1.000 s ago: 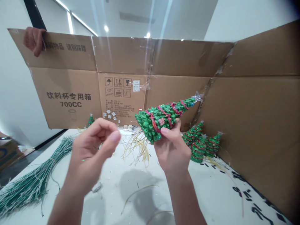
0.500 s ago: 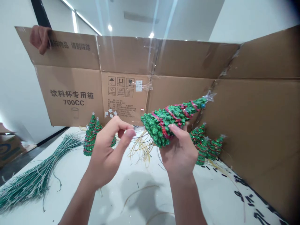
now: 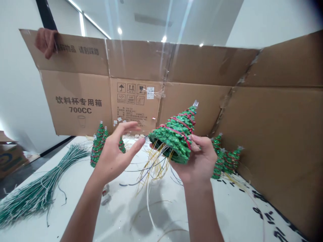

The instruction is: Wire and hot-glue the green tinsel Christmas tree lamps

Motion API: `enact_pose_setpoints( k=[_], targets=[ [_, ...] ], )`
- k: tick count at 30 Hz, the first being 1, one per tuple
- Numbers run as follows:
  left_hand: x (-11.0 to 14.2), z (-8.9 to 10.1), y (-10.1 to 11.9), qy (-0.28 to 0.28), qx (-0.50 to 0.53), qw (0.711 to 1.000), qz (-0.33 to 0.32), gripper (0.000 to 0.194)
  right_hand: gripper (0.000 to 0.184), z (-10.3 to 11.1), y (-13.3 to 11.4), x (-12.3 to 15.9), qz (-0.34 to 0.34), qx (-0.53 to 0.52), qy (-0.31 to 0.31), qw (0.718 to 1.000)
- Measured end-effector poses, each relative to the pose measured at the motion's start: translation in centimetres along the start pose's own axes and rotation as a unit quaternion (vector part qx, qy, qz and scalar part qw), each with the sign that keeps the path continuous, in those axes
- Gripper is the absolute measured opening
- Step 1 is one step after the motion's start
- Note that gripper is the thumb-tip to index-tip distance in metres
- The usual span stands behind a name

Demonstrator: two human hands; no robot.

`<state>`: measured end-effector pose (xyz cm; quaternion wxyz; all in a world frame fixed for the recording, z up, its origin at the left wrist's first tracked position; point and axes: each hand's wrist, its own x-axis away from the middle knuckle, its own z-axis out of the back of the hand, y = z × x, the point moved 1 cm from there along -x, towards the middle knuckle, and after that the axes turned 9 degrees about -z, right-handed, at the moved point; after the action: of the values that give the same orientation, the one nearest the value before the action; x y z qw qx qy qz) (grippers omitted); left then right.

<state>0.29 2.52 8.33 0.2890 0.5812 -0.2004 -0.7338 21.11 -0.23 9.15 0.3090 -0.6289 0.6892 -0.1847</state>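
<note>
My right hand (image 3: 198,159) grips a small green tinsel Christmas tree (image 3: 176,134) with red garland by its lower side. The tree stands nearly upright, its clear star tip pointing up and slightly right. Thin yellow and dark wires (image 3: 153,168) hang from its base. My left hand (image 3: 117,151) is open, fingers stretched toward the tree's base, just short of touching it. It holds nothing.
Cardboard walls (image 3: 141,80) fence the white table (image 3: 75,188) at the back and right. Small finished trees stand at the left (image 3: 99,143) and at the right (image 3: 224,159). A bundle of green wires (image 3: 37,191) lies at the left. Another person's hand (image 3: 46,40) grips the cardboard's top left edge.
My right hand has turned the tree from lying sideways to nearly upright, so the wires now hang down. My left hand has opened from a pinch and moved closer to the base.
</note>
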Motion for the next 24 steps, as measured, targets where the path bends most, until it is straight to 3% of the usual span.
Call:
enact_pose_setpoints(
  k=[2,5,9,10,12,14,16,19,20,21,22,24],
  targets=[
    [0.0,-0.1,-0.2,-0.049,0.070,0.996,0.028,0.037,0.028,0.1,0.1,-0.1,0.000,0.022,-0.006,1.000],
    [0.3,-0.2,0.0,-0.061,0.142,0.988,0.027,0.055,0.026,0.3,0.1,-0.1,0.013,0.046,0.001,0.999],
    [0.4,-0.5,0.9,-0.117,0.196,0.974,0.010,0.048,0.023,0.1,0.1,0.2,0.009,0.042,0.003,0.999],
    [0.4,-0.5,1.1,-0.102,0.229,0.968,-0.003,0.046,0.021,0.1,0.1,0.2,0.008,0.041,0.003,0.999],
    [0.2,-0.4,1.4,-0.018,0.312,0.949,-0.033,0.043,0.019,-0.1,0.0,0.2,0.011,0.043,0.003,0.999],
    [0.0,0.0,1.7,0.092,0.398,0.912,-0.039,0.044,0.021,-0.1,0.0,0.1,0.015,0.044,0.005,0.999],
    [-0.1,0.9,2.0,0.160,0.492,0.856,-0.013,0.043,0.024,-0.2,0.1,0.1,0.020,0.041,0.013,0.999],
    [-0.1,2.6,2.4,0.171,0.647,0.742,0.039,0.034,0.023,-0.1,0.1,-0.1,0.023,0.037,0.041,0.998],
    [0.0,3.3,2.5,0.167,0.679,0.714,0.051,0.031,0.023,-0.1,0.1,-0.2,0.022,0.036,0.049,0.998],
    [0.0,3.8,2.6,0.159,0.690,0.704,0.060,0.030,0.022,-0.2,0.2,-0.2,0.023,0.034,0.057,0.998],
    [0.1,4.3,2.6,0.149,0.677,0.717,0.071,0.031,0.022,-0.2,0.2,-0.3,0.025,0.035,0.060,0.997],
    [0.2,4.7,2.5,0.132,0.581,0.800,0.078,0.036,0.022,-0.2,0.2,-0.3,0.035,0.046,0.058,0.997]
  ],
)
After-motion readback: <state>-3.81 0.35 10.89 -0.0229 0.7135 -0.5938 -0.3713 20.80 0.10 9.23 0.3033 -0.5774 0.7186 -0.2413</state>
